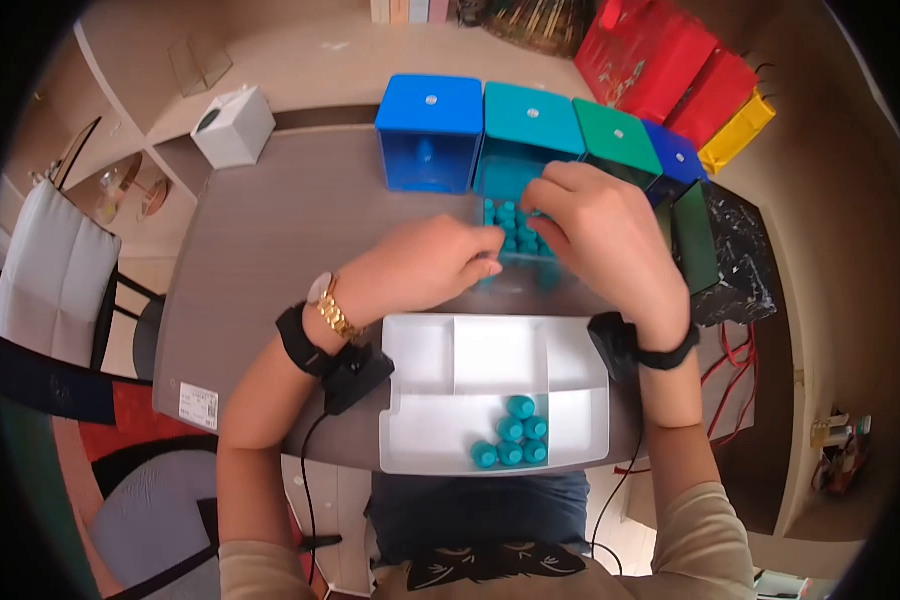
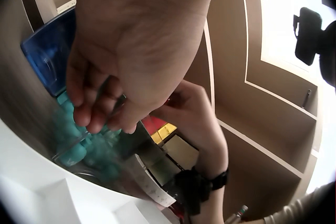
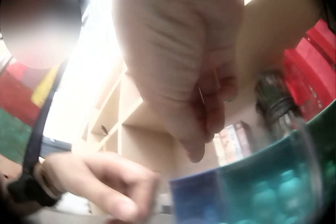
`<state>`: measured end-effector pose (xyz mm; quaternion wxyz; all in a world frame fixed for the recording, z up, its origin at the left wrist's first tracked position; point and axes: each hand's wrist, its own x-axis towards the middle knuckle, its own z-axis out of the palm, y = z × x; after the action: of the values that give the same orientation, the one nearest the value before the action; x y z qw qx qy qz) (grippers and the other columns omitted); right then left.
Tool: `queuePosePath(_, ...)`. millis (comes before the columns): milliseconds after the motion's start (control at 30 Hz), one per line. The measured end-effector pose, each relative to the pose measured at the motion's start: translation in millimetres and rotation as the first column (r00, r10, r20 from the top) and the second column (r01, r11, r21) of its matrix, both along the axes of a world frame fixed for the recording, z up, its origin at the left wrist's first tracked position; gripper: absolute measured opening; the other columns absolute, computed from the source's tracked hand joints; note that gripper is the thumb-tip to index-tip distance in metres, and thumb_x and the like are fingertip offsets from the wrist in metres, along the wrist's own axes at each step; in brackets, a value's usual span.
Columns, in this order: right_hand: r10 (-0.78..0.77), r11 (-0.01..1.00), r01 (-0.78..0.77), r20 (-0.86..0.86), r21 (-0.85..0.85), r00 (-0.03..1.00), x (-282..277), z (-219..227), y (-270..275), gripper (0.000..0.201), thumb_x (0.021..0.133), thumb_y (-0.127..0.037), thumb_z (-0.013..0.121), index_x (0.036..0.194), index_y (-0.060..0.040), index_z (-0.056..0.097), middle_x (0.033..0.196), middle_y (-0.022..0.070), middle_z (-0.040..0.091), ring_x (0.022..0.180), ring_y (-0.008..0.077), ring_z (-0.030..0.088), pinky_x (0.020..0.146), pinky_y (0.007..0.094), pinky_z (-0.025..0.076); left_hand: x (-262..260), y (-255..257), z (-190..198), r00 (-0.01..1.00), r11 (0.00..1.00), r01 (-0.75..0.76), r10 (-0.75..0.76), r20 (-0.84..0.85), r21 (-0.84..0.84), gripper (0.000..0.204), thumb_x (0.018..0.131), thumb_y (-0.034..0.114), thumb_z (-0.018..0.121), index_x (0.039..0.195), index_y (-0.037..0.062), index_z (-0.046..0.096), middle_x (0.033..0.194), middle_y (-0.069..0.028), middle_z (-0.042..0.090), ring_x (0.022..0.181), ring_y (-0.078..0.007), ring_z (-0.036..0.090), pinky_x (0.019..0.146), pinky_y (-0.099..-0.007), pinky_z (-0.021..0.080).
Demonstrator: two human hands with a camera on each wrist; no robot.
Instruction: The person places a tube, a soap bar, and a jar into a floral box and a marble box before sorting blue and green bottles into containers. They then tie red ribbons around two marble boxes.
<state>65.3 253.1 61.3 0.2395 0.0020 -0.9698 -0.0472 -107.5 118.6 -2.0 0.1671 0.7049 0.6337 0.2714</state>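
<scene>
Several small teal bottle-shaped pieces (image 1: 510, 222) lie in a see-through teal bin (image 1: 505, 178). At its front left is my left hand (image 1: 435, 262), fingers bent loosely and thumb apart from the index finger. In the left wrist view, its fingertips (image 2: 94, 125) hang right over the teal pieces, with nothing seen in their grasp. My right hand (image 1: 600, 225) reaches over the bin's right side, fingers bent downward; the right wrist view shows nothing in those fingers (image 3: 210, 114). Nearer the body, a white divided tray (image 1: 420, 360) has several teal pieces (image 1: 510, 430) in its front middle compartment.
A blue bin (image 1: 430, 135), a green bin (image 1: 618, 140) and a dark blue bin (image 1: 678, 160) flank the teal one. Red bags (image 1: 650, 60) stand behind. A white box (image 1: 235, 125) is at the table's back left; red cords (image 1: 735, 370) hang at the right.
</scene>
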Motion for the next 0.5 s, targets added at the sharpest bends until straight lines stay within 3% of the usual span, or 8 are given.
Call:
queuePosePath(67,0.106,0.991,-0.096,0.125,-0.088,0.986,16,5,-27,0.008,0.078,-0.008,0.065,0.085,-0.0063,0.062,0.083,0.0094,0.060,0.080,0.0302,0.066,0.067,0.0396,0.054,-2,3,-11,1.000,0.997,0.017,-0.016,-0.007,0.075,0.018,0.097,0.020,0.064,0.098,0.0027,0.060,0.077,-0.0218,0.064,0.069,-0.0403,0.062,0.064,-0.0449,0.049)
queuePosePath(100,0.167,0.982,-0.143,0.201,-0.126,0.965,25,3,-39,0.011,0.078,-0.010,0.066,0.089,-0.0078,0.063,0.085,0.0083,0.060,0.079,0.0290,0.065,0.066,0.0391,0.052,-2,3,-10,1.000,0.999,0.019,-0.020,0.007,0.034,0.018,0.098,0.021,0.064,0.099,0.0028,0.059,0.076,-0.0216,0.063,0.069,-0.0402,0.061,0.063,-0.0450,0.048)
queuePosePath(133,0.205,0.978,-0.205,0.359,-0.039,0.911,32,0,-50,0.010,0.080,-0.013,0.062,0.090,-0.0088,0.064,0.084,0.0069,0.061,0.080,0.0263,0.066,0.066,0.0376,0.054,-2,2,-4,1.000,1.000,0.024,-0.023,0.019,-0.003,0.019,0.098,0.021,0.063,0.099,0.0029,0.058,0.075,-0.0215,0.063,0.068,-0.0401,0.060,0.063,-0.0452,0.048)
queuePosePath(233,0.374,0.927,-0.261,0.678,-0.268,0.633,41,-12,-69,0.013,0.079,-0.008,0.064,0.091,-0.0032,0.064,0.083,0.0108,0.063,0.078,0.0301,0.069,0.063,0.0409,0.055,-2,2,-4,0.999,0.999,0.034,-0.033,0.031,-0.037,0.020,0.100,0.022,0.062,0.099,0.0028,0.055,0.070,-0.0196,0.059,0.063,-0.0383,0.055,0.061,-0.0450,0.045)
queuePosePath(333,0.468,0.884,-0.289,0.697,-0.368,0.543,42,-22,-75,0.015,0.076,-0.006,0.067,0.090,0.0005,0.062,0.079,0.0135,0.064,0.076,0.0327,0.070,0.060,0.0439,0.055,-2,1,-2,0.999,0.999,0.031,-0.030,0.037,-0.040,0.021,0.100,0.022,0.062,0.096,0.0029,0.054,0.068,-0.0186,0.057,0.061,-0.0368,0.053,0.059,-0.0446,0.043)
queuePosePath(500,0.471,0.882,-0.283,0.723,-0.377,0.505,40,-20,-79,0.019,0.074,-0.004,0.068,0.091,0.0024,0.062,0.077,0.0150,0.066,0.077,0.0345,0.071,0.060,0.0444,0.056,-3,1,-3,1.000,0.999,0.022,-0.022,0.022,-0.033,0.020,0.100,0.023,0.062,0.096,0.0044,0.055,0.066,-0.0174,0.057,0.060,-0.0351,0.053,0.058,-0.0444,0.042)
